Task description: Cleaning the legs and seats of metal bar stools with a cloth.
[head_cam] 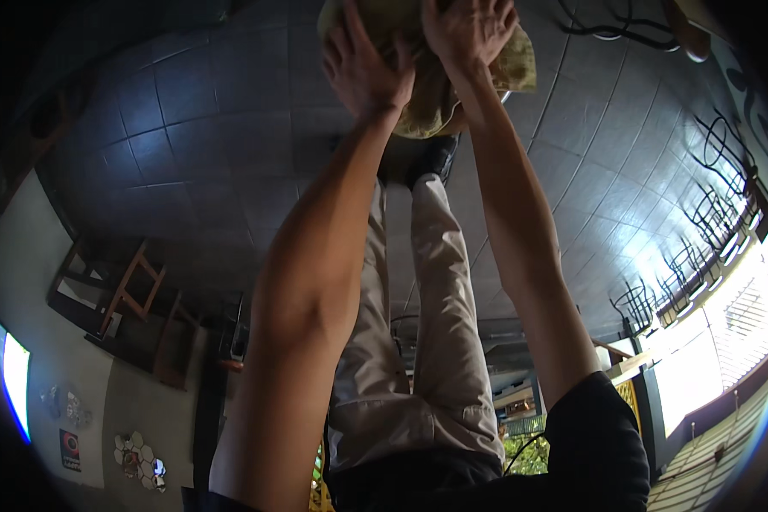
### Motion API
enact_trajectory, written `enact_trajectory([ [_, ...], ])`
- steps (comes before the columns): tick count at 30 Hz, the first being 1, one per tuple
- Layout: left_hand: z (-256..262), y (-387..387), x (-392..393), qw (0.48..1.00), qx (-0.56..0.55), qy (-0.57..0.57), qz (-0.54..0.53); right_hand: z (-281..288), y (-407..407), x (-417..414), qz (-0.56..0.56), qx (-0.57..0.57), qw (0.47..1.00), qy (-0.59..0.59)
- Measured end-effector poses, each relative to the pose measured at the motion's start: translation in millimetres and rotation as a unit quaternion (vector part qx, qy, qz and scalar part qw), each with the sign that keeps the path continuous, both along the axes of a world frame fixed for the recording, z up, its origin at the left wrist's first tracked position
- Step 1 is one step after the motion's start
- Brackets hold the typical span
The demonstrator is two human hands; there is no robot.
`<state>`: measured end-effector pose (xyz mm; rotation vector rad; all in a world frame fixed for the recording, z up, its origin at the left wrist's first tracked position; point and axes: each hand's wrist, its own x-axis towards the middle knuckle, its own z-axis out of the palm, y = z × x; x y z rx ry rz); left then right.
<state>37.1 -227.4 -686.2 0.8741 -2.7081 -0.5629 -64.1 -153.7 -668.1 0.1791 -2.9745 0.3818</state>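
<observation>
My left hand (371,73) lies palm down on a khaki-green cloth (425,115), with its fingers spread and its thumb apart. To its right, my right hand (470,32) rests on the same cloth; its fingertips run up to the picture's top edge. Folds of the cloth hang down at the lower and right sides. A bright thin edge shows under the cloth beside my right wrist, and what it belongs to is mostly hidden. Below the cloth is a dark shoe (435,160) of mine on the floor.
Grey tiles cover the floor (243,147). Several black metal-framed chairs (717,211) line the right side near a bright window (710,358). Dark metal legs (614,32) stand at the top right. Wooden furniture (131,281) is by the left wall, near hexagonal wall pieces (137,457).
</observation>
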Motion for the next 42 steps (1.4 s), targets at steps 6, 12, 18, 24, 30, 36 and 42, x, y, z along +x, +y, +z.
enact_trajectory([
  [6,-9.9,-1.9,1.1,0.996,0.033,0.002,0.080,-8.1,-20.8,-25.6,0.187,-0.046,0.975,-0.113],
  [12,-4.3,0.2,-5.8,0.999,-0.036,0.003,-0.001,-9.7,20.3,3.8,0.134,-0.050,0.990,0.008],
  [18,8.2,-2.6,-12.8,0.932,0.086,0.097,-0.340,-18.2,75.7,66.6,0.012,-0.250,0.967,0.043],
  [24,-29.0,-1.0,12.1,0.850,-0.166,0.180,-0.466,-46.3,84.6,93.6,-0.058,-0.344,0.935,0.058],
  [30,19.4,24.6,34.4,0.885,-0.114,-0.085,-0.443,-40.3,97.1,112.0,0.025,-0.269,0.959,0.084],
  [36,48.7,1.9,20.6,0.868,0.003,-0.102,-0.486,-49.4,99.9,115.4,0.025,-0.275,0.959,0.069],
  [42,14.9,-8.6,12.6,0.961,0.025,0.077,-0.266,-36.9,68.6,108.5,0.035,-0.182,0.980,0.065],
])
